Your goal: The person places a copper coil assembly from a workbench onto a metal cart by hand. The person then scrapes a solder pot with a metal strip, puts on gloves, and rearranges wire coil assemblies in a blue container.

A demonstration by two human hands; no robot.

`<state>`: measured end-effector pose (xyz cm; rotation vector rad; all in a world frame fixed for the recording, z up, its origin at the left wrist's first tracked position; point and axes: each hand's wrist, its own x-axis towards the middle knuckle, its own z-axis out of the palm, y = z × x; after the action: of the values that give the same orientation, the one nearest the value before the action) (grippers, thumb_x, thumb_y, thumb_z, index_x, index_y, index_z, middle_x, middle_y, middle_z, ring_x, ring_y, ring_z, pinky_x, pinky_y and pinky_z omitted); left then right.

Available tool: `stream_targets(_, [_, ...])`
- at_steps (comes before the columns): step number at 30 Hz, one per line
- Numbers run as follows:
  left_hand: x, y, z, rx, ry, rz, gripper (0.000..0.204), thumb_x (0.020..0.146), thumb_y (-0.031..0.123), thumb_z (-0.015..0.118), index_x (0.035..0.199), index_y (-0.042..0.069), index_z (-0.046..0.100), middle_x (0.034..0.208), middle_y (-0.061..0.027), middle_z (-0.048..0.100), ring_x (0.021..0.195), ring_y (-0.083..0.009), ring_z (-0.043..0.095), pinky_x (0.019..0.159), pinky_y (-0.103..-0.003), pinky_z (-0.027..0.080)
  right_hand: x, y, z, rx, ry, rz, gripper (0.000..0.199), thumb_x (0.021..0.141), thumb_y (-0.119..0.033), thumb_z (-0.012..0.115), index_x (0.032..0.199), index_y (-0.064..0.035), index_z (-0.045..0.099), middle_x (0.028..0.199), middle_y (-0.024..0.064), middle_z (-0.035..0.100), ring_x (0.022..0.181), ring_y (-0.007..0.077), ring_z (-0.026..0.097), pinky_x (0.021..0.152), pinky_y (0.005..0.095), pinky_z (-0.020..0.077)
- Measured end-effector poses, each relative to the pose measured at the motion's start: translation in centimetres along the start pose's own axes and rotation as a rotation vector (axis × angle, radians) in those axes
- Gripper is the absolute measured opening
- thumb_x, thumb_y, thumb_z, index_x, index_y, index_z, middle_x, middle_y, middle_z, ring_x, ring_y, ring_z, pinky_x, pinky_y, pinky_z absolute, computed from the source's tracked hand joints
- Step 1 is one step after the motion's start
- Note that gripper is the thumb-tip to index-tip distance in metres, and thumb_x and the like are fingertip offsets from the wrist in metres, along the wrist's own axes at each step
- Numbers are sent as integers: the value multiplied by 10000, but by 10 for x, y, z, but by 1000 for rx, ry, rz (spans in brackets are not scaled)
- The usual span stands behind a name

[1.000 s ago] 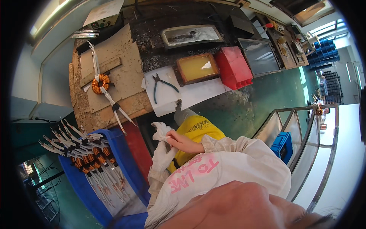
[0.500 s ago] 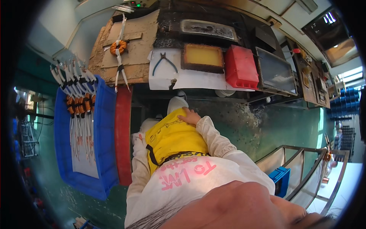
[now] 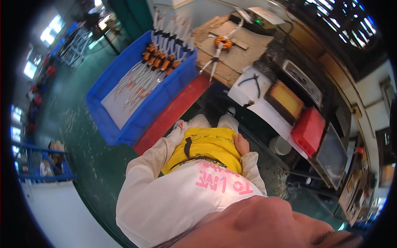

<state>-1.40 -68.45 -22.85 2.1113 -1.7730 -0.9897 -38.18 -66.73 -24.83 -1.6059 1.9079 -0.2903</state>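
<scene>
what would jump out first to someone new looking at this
The yellow apron on the person's lap fills the centre, with the right hand resting on it. Up left sits a big blue crate of orange-handled tools; a red box stands on the bench to the right.

Blue plastic crate of orange-handled wire parts left of flat red tray, black-handled pliers on white paper sheet, square red plastic box to its right.

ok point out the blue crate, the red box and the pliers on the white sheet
blue crate [image 3: 145, 120]: head view, on its near side wall.
red box [image 3: 308, 130]: head view, middle of its top face.
pliers [image 3: 253, 83]: head view, on the dark handles near the joint.
</scene>
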Motion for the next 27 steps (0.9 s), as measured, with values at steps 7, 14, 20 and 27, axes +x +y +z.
stream_targets(7, [-111, 49, -71, -135, -82, -119, 638, 973, 465, 406, 1451, 48, 330, 1242, -315, 566, 1161, -457, 550, 993, -464, 418, -25, -9, -9, -11, 23, -196, 435, 979, -444, 468, 935, -21, 558, 862, 290, 644, 807, 452, 637, 707, 527, 493])
stream_targets(14, [-101, 54, -145, 53, 482, 174, 263, 920, 266, 589, 1080, 58, 583, 989, -194, 653, 928, -399, 629, 778, -482, 501, 3, -9, -21, -3, 203, -332, 328, 892, -244, 654, 1115, -17, 572, 1077, 212, 584, 1015, 399, 558, 869, 460, 451])
stream_targets(20, [-93, 8, -255, 56, 761, -70, 335, 934, 276, 575, 1196, 68, 601, 1059, -212, 660, 1033, -397, 617, 846, -438, 494, 32, -155, -79, 216, 301, -810, 324, 853, -59, 658, 1160, -15, 565, 1093, 196, 567, 1045, 380, 538, 922, 422, 429])
stream_targets(27, [-108, -77, -241, 86, 443, -508, 423, 974, 413, 427, 1273, 136, 542, 1112, -234, 651, 1066, -434, 600, 905, -488, 471, 44, -337, -34, 148, 70, -1342, 487, 808, -91, 688, 1266, -40, 530, 1232, 190, 545, 1177, 377, 504, 994, 435, 405])
